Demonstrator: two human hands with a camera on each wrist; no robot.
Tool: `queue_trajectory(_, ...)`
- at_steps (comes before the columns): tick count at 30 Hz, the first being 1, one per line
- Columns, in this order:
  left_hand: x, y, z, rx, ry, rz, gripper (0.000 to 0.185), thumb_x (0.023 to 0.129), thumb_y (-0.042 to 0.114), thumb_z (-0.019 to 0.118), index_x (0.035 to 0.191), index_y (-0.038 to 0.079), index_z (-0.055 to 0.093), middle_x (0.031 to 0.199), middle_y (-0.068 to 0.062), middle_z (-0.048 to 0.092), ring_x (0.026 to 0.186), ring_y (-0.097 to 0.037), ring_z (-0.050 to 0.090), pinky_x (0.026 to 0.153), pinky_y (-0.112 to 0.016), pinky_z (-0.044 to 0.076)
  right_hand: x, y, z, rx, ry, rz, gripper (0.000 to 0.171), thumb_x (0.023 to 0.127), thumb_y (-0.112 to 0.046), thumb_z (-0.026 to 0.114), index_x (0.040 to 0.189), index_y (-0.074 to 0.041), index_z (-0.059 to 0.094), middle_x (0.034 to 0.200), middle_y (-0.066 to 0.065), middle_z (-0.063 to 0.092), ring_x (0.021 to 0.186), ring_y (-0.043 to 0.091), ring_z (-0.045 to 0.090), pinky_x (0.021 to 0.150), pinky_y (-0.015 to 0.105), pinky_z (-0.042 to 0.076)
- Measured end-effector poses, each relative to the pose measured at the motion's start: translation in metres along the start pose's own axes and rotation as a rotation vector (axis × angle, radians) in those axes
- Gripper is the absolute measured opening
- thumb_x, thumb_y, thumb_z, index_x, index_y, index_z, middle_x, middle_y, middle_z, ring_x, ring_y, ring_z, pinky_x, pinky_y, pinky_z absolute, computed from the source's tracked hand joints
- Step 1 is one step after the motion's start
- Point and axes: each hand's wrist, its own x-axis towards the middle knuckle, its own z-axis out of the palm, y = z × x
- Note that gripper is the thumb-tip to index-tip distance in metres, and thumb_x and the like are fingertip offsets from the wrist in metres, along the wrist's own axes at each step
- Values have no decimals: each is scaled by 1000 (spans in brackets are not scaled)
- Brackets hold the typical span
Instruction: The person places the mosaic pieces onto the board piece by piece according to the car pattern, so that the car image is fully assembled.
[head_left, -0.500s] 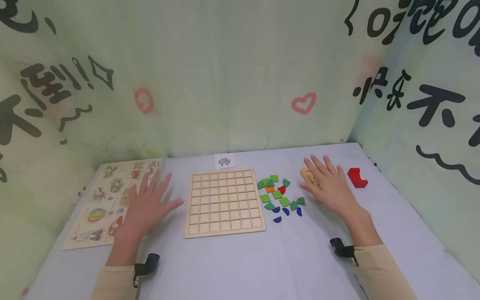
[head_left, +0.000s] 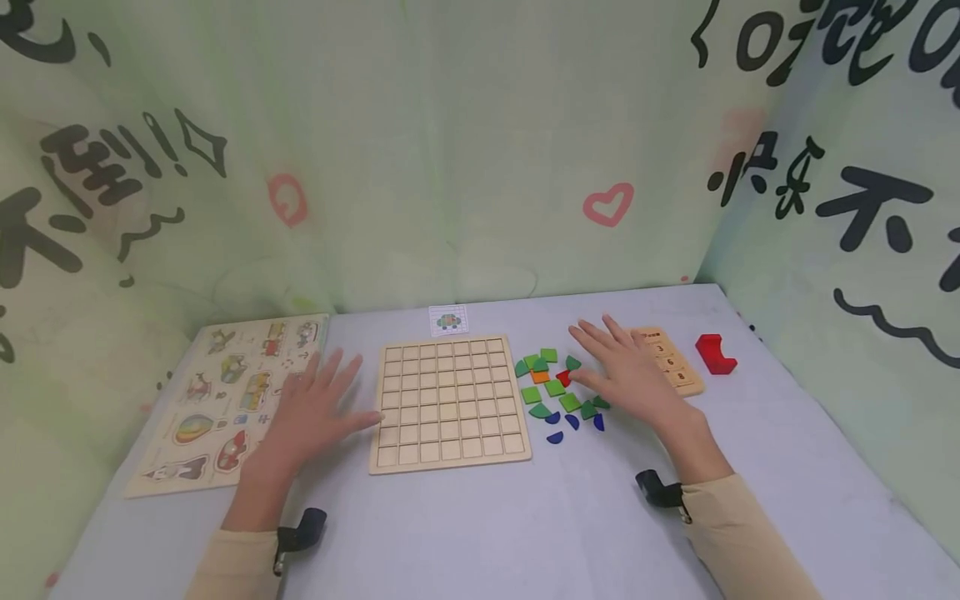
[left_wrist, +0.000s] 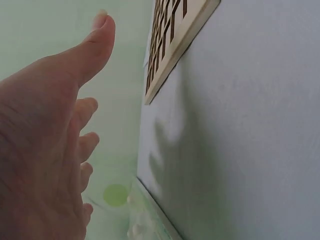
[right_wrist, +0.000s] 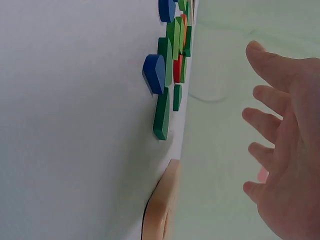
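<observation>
Just right of frame centre, the right hand [head_left: 628, 375] hovers with fingers spread and straight over the pile of coloured puzzle tiles [head_left: 557, 390], gripping nothing. Left of centre, the left hand [head_left: 311, 412] is likewise flat and empty, its thumb at the left edge of the wooden grid board [head_left: 447, 404].

Two bare hands, the left hand [head_left: 311, 412] and the right hand [head_left: 626, 375], come out of long beige sleeves [head_left: 738, 542] that end at the wrists. A small black camera clip [head_left: 300, 529] is strapped at each wrist, just past the cuff. No rings or watches show.
</observation>
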Motion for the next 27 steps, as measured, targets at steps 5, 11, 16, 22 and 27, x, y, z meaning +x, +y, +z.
queue_trajectory(5,2,4,7,-18,-56,17,104,80,77,59,159,20,25,168,-13,15,153,-46,7,117,-75,4,2,-11,8,-22,-32,-8,66,95,-42,61,154,-21,39,162,7,35,154,38,14,121,68,8)
queue_trajectory(11,0,12,11,-65,-120,35,110,74,75,67,158,17,27,167,-13,19,153,-46,10,117,-75,7,5,-20,18,-72,-61,-56,53,94,-36,65,140,-11,57,155,12,46,151,39,26,121,67,15)
queue_trajectory(16,-3,18,11,-98,-196,50,115,70,73,73,157,13,29,166,-12,22,153,-44,11,118,-73,8,7,-25,23,-106,-47,-97,40,92,-26,69,127,-6,67,143,15,57,142,38,41,119,67,21)
queue_trajectory(22,-3,25,10,-87,-255,59,117,69,69,76,157,8,28,166,-12,24,153,-45,14,119,-71,12,10,-28,25,-96,-25,-110,25,89,-12,71,113,-6,75,125,12,66,126,33,54,113,56,37)
queue_trajectory(27,-3,26,13,-94,-259,36,121,66,69,78,158,9,26,166,-11,22,153,-44,13,120,-70,12,11,-33,25,-81,-14,-116,19,89,-8,71,107,-9,77,113,8,70,112,29,59,102,50,46)
